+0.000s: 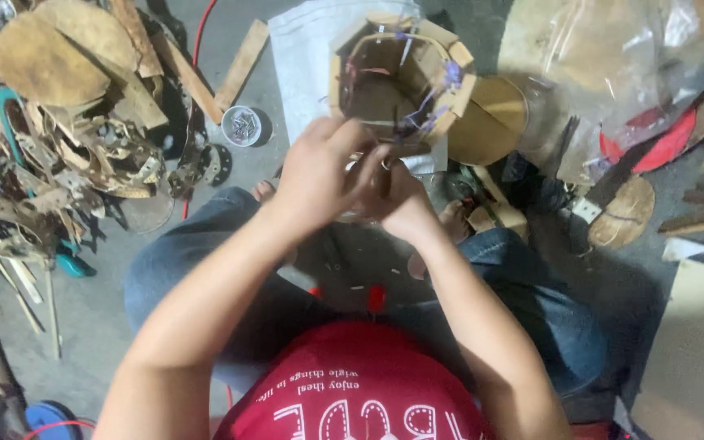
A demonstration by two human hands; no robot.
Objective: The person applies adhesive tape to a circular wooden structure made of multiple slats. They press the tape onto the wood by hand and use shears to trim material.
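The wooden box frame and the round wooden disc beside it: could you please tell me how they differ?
The wooden box frame is angular, hollow and strung with purple threads; the round wooden disc is flat, solid and bare. The frame sits on white sheeting, while the disc lies partly off it. Both are pale wood.

The left hand (315, 175) and the right hand (405, 200) are held together above the lap, fingers bunched, touching each other over something small that cannot be made out; just beyond the fingertips, a many-sided wooden frame (401, 77) with purple threads is seen resting on a white sheet (303, 49) spread on the concrete floor (91, 318); a round wooden disc (490, 122) is leaned against the frame's right side; a small round tin of nails (242, 126) is placed on the floor left of the sheet; a heap of wood offcuts (67, 138) is piled toward the floor's left edge; blue jeans (547, 318) and a red shirt (360, 391) are worn.
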